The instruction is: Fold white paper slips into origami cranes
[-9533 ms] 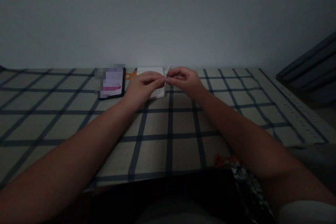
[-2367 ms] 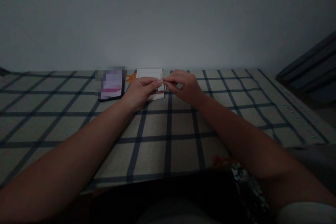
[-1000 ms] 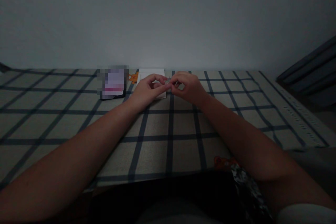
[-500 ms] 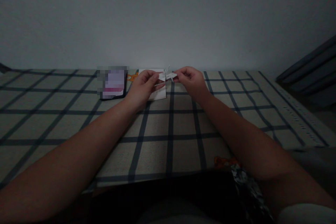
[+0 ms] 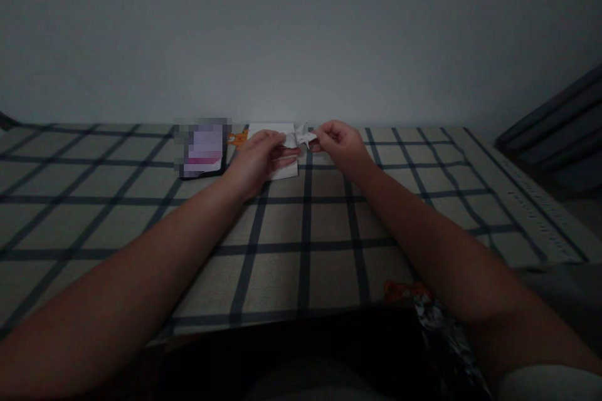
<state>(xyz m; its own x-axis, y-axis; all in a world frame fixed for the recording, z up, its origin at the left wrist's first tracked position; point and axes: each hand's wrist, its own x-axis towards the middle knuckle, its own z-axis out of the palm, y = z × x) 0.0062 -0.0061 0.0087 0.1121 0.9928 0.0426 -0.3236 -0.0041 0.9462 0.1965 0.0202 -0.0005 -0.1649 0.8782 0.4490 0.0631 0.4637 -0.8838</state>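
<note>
The left hand (image 5: 259,153) and right hand (image 5: 342,141) meet toward the far side of the surface, with a small, white, pointed folded-paper figure (image 5: 305,136) between them. The left hand pinches the figure's left part between thumb and fingers, its lower fingers stretched out beneath. The right hand pinches the right tip, its other fingers curled in. A thin white point of the figure stands up on the far side, between the two hands.

A flat, white, rectangular paper piece (image 5: 286,171) lies under and behind the left hand, its far part and near right corner showing. Whether the folded figure touches it cannot be told. To the left, well apart from the figure, is a dark-rimmed rectangular device with a pale purple and pink screen (image 5: 205,144), partly blurred into blocks. An orange bear-shaped print (image 5: 239,138) shows between the device and the paper piece.

A beige cloth with dark blue checked lines (image 5: 329,219) covers the surface, which meets a plain pale grey wall (image 5: 301,31) at the far edge. At the near right, a crinkled, shiny dark-and-silver material (image 5: 446,338) lies beside the right forearm, next to an orange shape (image 5: 404,290).
</note>
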